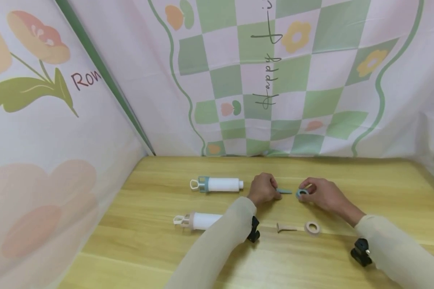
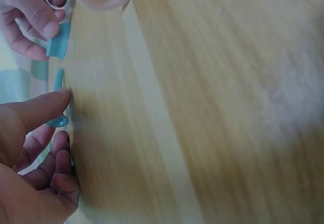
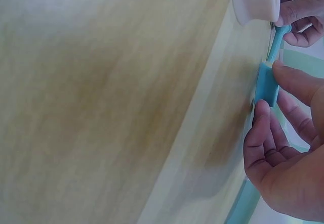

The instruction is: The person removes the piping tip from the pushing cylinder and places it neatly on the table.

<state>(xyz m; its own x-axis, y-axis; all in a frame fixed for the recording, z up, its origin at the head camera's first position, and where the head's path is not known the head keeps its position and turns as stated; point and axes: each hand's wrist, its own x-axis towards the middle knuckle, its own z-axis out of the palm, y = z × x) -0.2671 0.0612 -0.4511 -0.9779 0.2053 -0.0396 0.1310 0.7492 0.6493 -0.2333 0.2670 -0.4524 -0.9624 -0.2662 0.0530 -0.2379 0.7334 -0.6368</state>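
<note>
My left hand (image 1: 263,188) pinches the flared end of a slim teal stem-shaped piece (image 1: 285,191), which lies along the tabletop pointing right. Just beyond its tip, my right hand (image 1: 324,195) holds a teal ring (image 1: 302,193) between thumb and fingers. The right wrist view has the ring (image 3: 265,85) close to the stem's narrow end (image 3: 276,44). In the left wrist view, the thumb and fingers of my left hand (image 2: 35,113) are on the stem (image 2: 58,80). Nearer me lie a pink stem piece (image 1: 286,228) with a flared end and a pink ring (image 1: 312,228).
Left of my hands lies a white cylinder (image 1: 223,184) with a teal collar and a white loop handle. A second one (image 1: 204,221) with a pink collar is partly hidden by my left sleeve. Printed curtains (image 1: 224,80) hang at the wooden table's (image 1: 141,224) back and left.
</note>
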